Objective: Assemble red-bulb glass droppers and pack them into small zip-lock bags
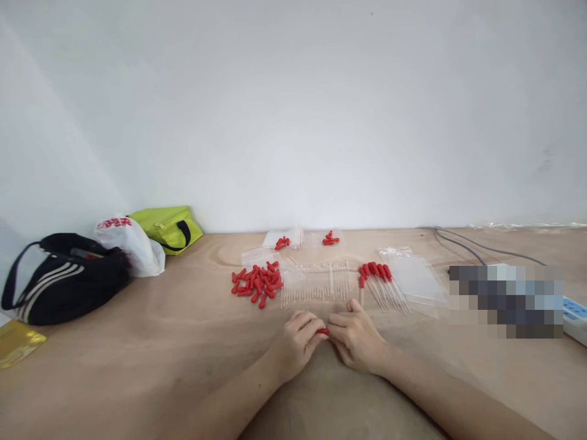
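Note:
My left hand (298, 342) pinches a red rubber dropper bulb (323, 331), its end showing between the fingers. Right beside it, my right hand (356, 337) is closed with the fingertips meeting the bulb's end; whatever lies in its grip is hidden. Beyond the left hand is a pile of loose red bulbs (257, 282). A row of thin clear dropper tubes (316, 282) lies side by side past both hands. To the right of that row, several droppers (380, 278) have red bulbs on their tubes, and one lies a little apart.
Clear plastic bags (419, 281) lie to the right. Small groups of red bulbs (331, 238) rest near the wall. At left sit a black bag (68, 287), a white plastic bag (132, 247) and a lime-green bag (167, 226). A power strip (575, 311) and grey cables (486, 241) are at right.

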Motion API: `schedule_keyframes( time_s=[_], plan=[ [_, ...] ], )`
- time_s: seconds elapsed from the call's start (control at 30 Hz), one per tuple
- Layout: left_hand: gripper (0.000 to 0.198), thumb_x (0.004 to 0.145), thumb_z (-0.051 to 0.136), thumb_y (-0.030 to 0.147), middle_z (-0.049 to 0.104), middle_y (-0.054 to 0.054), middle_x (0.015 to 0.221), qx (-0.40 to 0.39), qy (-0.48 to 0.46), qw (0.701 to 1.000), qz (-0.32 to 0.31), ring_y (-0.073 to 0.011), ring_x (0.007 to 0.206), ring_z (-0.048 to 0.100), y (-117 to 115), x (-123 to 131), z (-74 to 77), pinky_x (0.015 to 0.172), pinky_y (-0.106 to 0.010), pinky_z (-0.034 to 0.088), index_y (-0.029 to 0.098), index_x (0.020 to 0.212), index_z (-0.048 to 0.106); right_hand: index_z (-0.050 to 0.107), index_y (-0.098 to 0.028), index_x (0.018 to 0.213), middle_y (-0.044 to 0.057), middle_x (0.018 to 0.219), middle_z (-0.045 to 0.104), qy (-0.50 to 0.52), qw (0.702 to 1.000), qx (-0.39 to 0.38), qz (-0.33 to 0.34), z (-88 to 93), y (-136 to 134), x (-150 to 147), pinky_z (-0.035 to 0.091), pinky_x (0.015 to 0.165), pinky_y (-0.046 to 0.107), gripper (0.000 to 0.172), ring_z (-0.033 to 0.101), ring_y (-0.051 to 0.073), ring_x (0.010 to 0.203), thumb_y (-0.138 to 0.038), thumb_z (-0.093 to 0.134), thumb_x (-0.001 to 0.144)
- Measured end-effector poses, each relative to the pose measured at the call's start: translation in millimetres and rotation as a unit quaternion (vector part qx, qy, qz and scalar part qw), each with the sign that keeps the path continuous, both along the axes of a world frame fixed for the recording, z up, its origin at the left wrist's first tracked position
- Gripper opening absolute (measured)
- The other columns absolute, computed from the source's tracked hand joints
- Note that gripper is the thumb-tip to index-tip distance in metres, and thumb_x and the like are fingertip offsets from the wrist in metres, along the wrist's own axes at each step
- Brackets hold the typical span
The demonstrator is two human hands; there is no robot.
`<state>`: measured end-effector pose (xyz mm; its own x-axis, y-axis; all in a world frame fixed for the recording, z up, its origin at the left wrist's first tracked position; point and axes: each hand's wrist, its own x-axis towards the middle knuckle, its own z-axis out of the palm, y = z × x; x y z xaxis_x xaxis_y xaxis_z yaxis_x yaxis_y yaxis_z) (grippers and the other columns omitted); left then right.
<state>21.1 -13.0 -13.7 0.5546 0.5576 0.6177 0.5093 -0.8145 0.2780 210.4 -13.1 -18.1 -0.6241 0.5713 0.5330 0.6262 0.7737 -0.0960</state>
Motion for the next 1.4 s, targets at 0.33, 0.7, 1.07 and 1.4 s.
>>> schedule_keyframes(
  time_s=[0.33, 0.7, 1.07, 1.4],
  plan=[
    [0.015, 0.086, 0.049, 0.028, 0.066, -0.001, 0.076, 0.017, -0.043, 0.995, 0.090, -0.0164, 0.074, 0.057, 6, -14, 10.8, 0.074, -0.032, 0.039, 0.022, 0.088, 0.062, 0.056, -0.019, 0.083, 0.000, 0.073, 0.062, 0.117, 0.987, -0.064, -0.085, 7.8, -2, 5, 0.023, 0.065, 0.029, 0.025, 0.050, 0.012, 0.063, -0.018, 0.032, 0.089],
    [0.017, 0.087, 0.046, 0.027, 0.067, 0.000, 0.078, 0.004, -0.016, 0.995, 0.099, -0.0162, 0.077, 0.057, 6, -11, 8.7, 0.085, -0.037, 0.032, 0.022, 0.089, 0.062, 0.057, -0.021, 0.089, 0.001, 0.082, 0.065, 0.112, 0.987, -0.109, -0.042, 6.9, -4, 0, 0.026, 0.067, 0.029, 0.023, 0.056, 0.012, 0.071, -0.018, 0.033, 0.090],
    [0.020, 0.088, 0.043, 0.025, 0.064, 0.001, 0.070, -0.010, 0.067, 0.996, 0.058, -0.0148, 0.073, 0.056, 0, -10, 11.3, 0.095, -0.042, 0.021, 0.023, 0.083, 0.062, 0.059, -0.022, 0.080, -0.002, 0.073, 0.065, 0.051, 0.992, -0.117, -0.010, 9.4, 5, 9, 0.023, 0.068, 0.030, 0.026, 0.053, 0.011, 0.063, -0.019, 0.035, 0.089],
    [0.017, 0.085, 0.043, 0.024, 0.062, -0.001, 0.072, 0.000, 0.090, 0.995, 0.053, -0.0160, 0.075, 0.055, 0, -8, 9.0, 0.097, -0.045, 0.019, 0.020, 0.079, 0.059, 0.058, -0.019, 0.074, 0.000, 0.062, 0.058, 0.037, 0.998, -0.055, -0.019, 4.1, -1, 4, 0.019, 0.062, 0.028, 0.026, 0.048, 0.011, 0.056, -0.016, 0.034, 0.086]
  ],
)
